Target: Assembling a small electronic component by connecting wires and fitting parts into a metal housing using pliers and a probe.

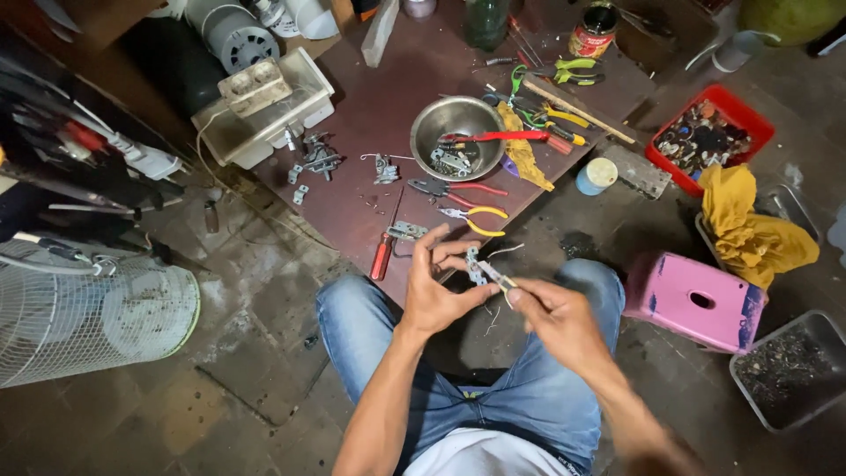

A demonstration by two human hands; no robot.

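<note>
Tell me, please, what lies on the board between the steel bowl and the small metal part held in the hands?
In the head view, two pliers lie between the steel bowl and the small metal part: red-handled pliers nearer the bowl, yellow-handled pliers nearer the left hand and right hand.

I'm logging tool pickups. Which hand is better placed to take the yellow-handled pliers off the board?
Probably the left hand: it pinches the small metal part just below the yellow-handled pliers. The right hand sits lower and holds a thin tool, so it is busier and farther away.
</note>
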